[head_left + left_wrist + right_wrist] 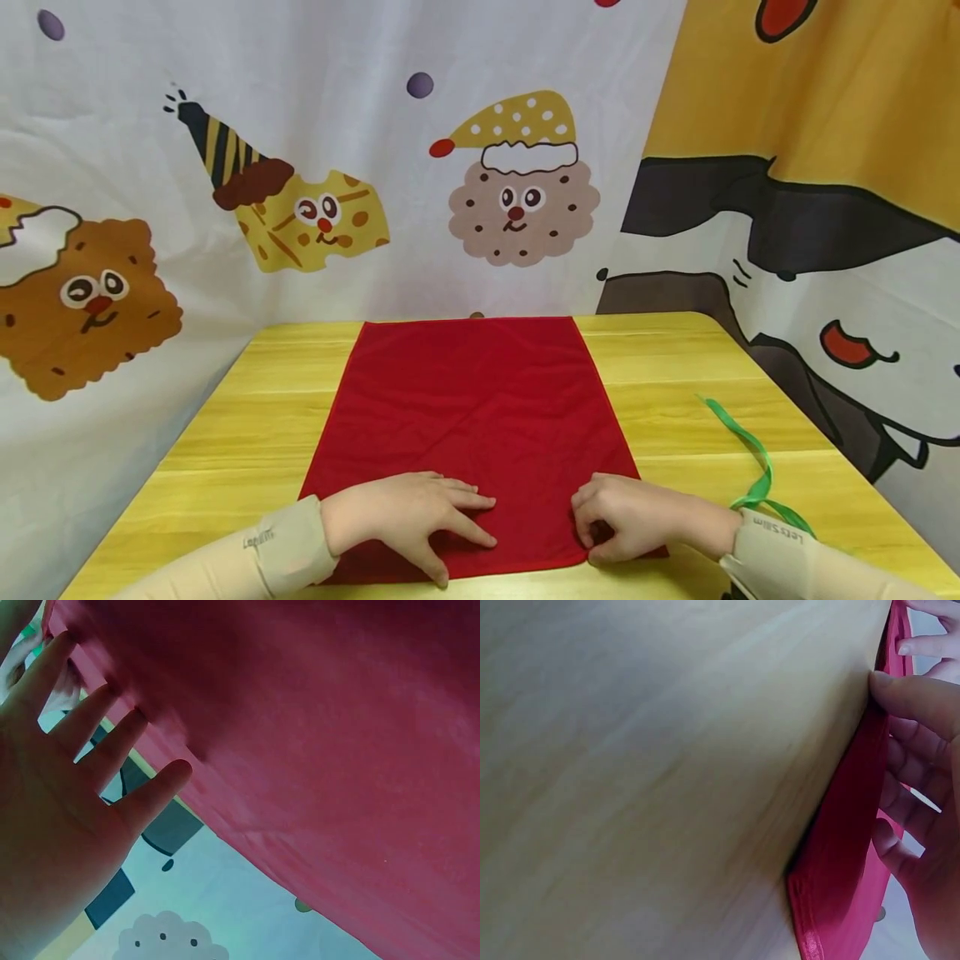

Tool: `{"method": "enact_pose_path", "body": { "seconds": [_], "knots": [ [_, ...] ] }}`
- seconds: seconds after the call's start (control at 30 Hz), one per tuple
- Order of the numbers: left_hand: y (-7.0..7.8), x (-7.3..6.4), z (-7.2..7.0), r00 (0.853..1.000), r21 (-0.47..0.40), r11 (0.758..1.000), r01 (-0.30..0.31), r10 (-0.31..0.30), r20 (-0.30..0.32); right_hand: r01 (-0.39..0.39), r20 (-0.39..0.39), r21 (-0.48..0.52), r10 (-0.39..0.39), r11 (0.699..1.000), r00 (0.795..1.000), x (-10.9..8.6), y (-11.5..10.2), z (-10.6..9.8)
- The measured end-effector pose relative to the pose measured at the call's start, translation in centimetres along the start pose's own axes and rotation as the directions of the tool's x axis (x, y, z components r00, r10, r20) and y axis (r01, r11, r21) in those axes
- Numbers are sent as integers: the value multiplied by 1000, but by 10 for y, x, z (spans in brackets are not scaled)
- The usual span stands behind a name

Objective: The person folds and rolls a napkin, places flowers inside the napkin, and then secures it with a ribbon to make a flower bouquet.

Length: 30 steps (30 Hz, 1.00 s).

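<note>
A red cloth (pixel 480 400) lies spread on the table with faint creases, its near edge close to the table's front. On its near left part my left hand (pixel 412 515) rests with spread fingers, the thumb reaching down to the near hem. In the left wrist view, the fingertips of this left hand (pixel 67 772) touch the cloth. At the near edge, toward the right corner, my right hand (pixel 630 515) has curled fingers and pinches the hem. The right wrist view shows its thumb (pixel 915 697) on the hem; the exact contact beneath the fingers is hidden.
A thin green ribbon (pixel 757 458) lies on the wooden table (pixel 675 367) to the right, partly behind the right forearm. Behind the table hangs a white curtain (pixel 322 67) printed with cartoon figures. Both forearms wear beige wraps.
</note>
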<state>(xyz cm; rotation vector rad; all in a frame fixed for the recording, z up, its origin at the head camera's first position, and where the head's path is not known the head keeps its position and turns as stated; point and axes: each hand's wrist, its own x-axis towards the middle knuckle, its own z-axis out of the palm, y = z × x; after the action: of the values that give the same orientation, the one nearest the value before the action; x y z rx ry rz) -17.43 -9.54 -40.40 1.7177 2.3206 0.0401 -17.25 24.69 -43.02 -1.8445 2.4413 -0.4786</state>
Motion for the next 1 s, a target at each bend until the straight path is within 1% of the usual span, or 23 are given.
{"method": "enact_pose_path", "body": {
  "seconds": [0.13, 0.23, 0.33, 0.47, 0.63, 0.77, 1.0],
  "knots": [
    [0, 1, 0, 1000, -6, 1000, 15, -15, -3, 4, 11, 2, -4, 1000, 1000, 3, 1, -2],
    [0, 2, 0, 1000, -7, 1000, 19, -19, -4, -17, 28, 29, 16, 999, 999, 5, 2, -4],
    [0, 2, 1, 1000, -5, 1000, 17, -17, -3, -55, 55, 97, 50, 994, 997, 7, 3, -6],
    [1, 2, 1, 1000, -10, 1000, 20, -20, 2, -105, 83, 194, 90, 975, 992, 8, 5, -7],
    [0, 3, 2, 1000, 2, 1000, 18, -18, -12, -161, 113, 252, 137, 954, 984, 9, 7, -7],
    [0, 3, 2, 1000, 18, 1000, 11, -11, -23, -208, 145, 269, 174, 940, 974, 10, 9, -9],
    [2, 4, 1, 1000, 18, 1000, 8, -7, -25, -250, 160, 229, 217, 941, 963, 10, 13, -14]
  ]
}}
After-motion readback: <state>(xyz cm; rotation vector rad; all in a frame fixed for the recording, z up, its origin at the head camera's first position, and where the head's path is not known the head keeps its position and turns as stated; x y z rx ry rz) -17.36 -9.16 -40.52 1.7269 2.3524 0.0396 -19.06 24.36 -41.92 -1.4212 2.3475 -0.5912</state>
